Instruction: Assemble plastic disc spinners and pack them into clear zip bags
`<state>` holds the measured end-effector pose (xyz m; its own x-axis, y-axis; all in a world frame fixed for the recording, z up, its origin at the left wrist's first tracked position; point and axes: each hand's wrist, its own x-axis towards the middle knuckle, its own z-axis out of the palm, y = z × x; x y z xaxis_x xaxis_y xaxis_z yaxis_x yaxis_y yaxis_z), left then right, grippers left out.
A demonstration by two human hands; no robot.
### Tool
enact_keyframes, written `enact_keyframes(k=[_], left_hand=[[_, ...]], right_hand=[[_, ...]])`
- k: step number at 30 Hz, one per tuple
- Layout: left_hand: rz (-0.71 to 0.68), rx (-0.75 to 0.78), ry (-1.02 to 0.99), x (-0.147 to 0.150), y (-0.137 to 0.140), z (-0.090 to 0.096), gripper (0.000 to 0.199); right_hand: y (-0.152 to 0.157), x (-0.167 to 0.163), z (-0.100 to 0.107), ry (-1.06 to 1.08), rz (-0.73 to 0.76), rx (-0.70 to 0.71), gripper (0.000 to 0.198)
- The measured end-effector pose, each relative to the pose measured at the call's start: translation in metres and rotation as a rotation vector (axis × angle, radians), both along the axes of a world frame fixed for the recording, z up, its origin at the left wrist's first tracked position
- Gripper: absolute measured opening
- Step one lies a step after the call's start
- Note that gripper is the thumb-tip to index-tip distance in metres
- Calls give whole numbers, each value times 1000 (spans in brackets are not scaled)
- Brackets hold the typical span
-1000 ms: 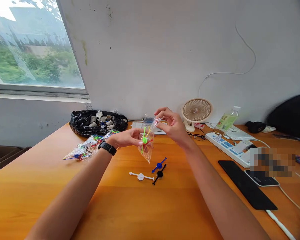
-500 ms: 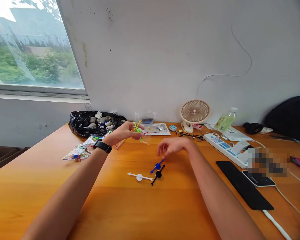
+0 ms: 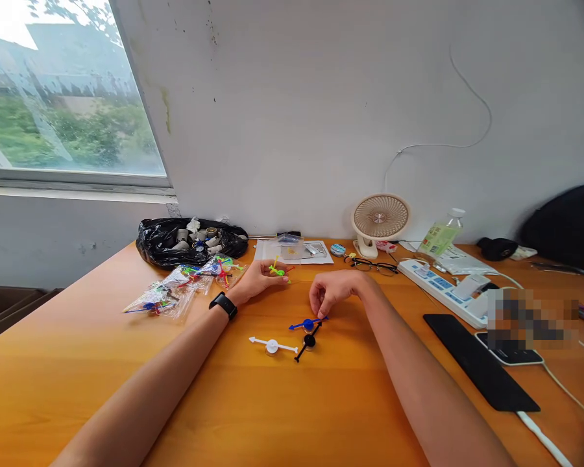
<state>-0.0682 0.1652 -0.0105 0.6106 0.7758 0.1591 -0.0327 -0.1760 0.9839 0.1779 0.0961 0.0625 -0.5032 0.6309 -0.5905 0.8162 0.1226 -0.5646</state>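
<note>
My left hand (image 3: 261,280) is closed around several small plastic arrow spinners; a green spinner (image 3: 276,272) shows at the fingertips, with yellow and red tips sticking out. My right hand (image 3: 337,292) is curled, thumb and finger together at the right end of a blue arrow spinner (image 3: 308,325) low over the table. Just below that lies a black arrow spinner (image 3: 309,342), set at a slant and very close to the blue one. A white arrow spinner (image 3: 272,347) rests to their left, pointing left.
Clear bags of coloured spinners (image 3: 175,292) lie left of my left hand, before a black plastic bag (image 3: 158,243) of grey pieces. Along the back and right are a fan (image 3: 379,217), eyeglasses (image 3: 370,264), a bottle (image 3: 438,240), a power strip (image 3: 433,285) and a black pad (image 3: 477,360).
My left hand has come down and right with its spinners, away from a clear bag now lying at the back. The blue spinner has turned to lie flatter, my right hand at its end.
</note>
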Motion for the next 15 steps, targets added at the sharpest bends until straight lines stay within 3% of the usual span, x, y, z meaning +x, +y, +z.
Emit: enact_keyframes(k=[4, 10, 15], left_hand=[[18, 32, -37, 6, -3, 0, 61], [-24, -55, -53, 9, -4, -8, 66], [-38, -70, -58, 7, -3, -9, 71]], right_hand=[[-3, -5, 2, 6, 19, -20, 44], [-2, -6, 0, 25, 12, -18, 36], [-11, -1, 15, 167, -60, 31, 33]])
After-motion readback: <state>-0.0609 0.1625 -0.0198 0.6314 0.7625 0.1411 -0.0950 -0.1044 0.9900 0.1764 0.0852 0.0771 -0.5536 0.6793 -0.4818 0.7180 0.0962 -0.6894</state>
